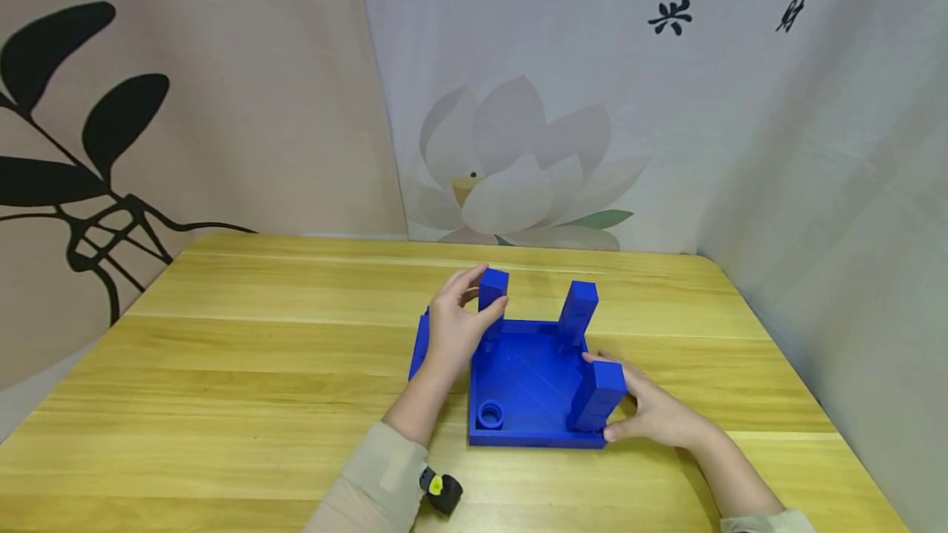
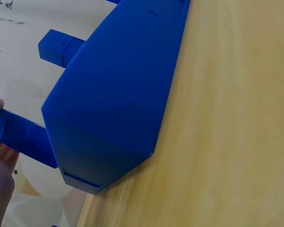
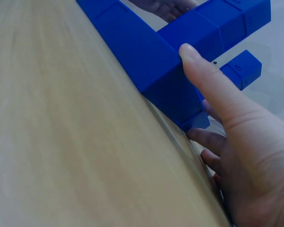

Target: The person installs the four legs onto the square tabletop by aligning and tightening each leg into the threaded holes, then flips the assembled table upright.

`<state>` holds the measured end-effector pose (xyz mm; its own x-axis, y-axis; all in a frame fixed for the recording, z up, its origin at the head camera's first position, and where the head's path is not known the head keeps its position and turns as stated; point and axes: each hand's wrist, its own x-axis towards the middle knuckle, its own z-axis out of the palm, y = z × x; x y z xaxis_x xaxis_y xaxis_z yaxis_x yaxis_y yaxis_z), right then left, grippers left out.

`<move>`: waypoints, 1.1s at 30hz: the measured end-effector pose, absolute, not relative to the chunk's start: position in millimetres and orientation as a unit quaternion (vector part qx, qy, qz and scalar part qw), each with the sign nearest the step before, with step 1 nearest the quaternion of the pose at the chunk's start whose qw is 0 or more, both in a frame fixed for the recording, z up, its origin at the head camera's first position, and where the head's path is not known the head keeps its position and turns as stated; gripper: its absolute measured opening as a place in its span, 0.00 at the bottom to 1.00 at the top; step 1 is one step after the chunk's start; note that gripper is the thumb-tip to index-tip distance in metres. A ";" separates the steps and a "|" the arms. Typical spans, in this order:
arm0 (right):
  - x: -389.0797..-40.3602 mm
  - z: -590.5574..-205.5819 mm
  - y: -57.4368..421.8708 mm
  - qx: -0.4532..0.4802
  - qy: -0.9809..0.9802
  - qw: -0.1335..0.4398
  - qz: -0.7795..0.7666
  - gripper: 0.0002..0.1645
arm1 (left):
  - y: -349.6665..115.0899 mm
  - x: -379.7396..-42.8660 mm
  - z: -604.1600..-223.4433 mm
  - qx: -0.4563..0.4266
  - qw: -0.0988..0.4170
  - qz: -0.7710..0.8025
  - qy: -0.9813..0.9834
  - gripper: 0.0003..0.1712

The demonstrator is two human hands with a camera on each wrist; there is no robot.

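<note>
A square blue base with a raised rim [image 1: 535, 439] lies on the wooden table. Blue square legs stand in three of its corners: far left [image 1: 494, 289], far right [image 1: 578, 311] and near right [image 1: 598, 395]. The near left corner shows a round threaded socket [image 1: 490, 414]. My left hand [image 1: 457, 321] grips the upper part of the far left leg between thumb and fingers. With my right hand [image 1: 652, 410] I hold the base at its near right corner, the thumb [image 3: 213, 85] on the corner beside the leg and fingers along the right side.
Another blue part [image 1: 419, 349] lies left of the base, partly hidden by my left hand and forearm. A black wrist device with a yellow mark [image 1: 443, 490] sits at my left cuff. A printed curtain [image 1: 296, 105] hangs behind the table [image 1: 222, 401].
</note>
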<state>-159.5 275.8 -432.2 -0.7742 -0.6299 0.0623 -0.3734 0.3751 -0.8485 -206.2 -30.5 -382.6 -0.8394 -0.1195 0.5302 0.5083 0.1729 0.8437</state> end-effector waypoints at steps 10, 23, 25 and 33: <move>-159.4 -432.6 276.0 -0.308 0.817 0.138 -0.468 0.58 | -33.2 -204.6 -383.1 -0.160 0.198 -0.654 -0.712 0.26; -160.0 -431.2 274.7 -0.303 0.822 0.138 -0.462 0.59 | -34.5 -185.2 -355.2 -0.164 0.184 -0.651 -0.718 0.24; -160.3 -431.5 274.8 -0.302 0.822 0.138 -0.462 0.59 | -35.4 -191.6 -363.9 -0.162 0.180 -0.653 -0.718 0.26; -160.0 -432.9 275.1 -0.302 0.820 0.133 -0.467 0.59 | -37.9 -207.5 -383.7 -0.132 0.191 -0.649 -0.725 0.31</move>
<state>-160.0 275.1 -432.9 -0.7824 -0.6195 0.0632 -0.3706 0.3817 -0.8467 -207.5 -37.9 -383.7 -0.8925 -0.0565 0.4475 0.4385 0.1234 0.8902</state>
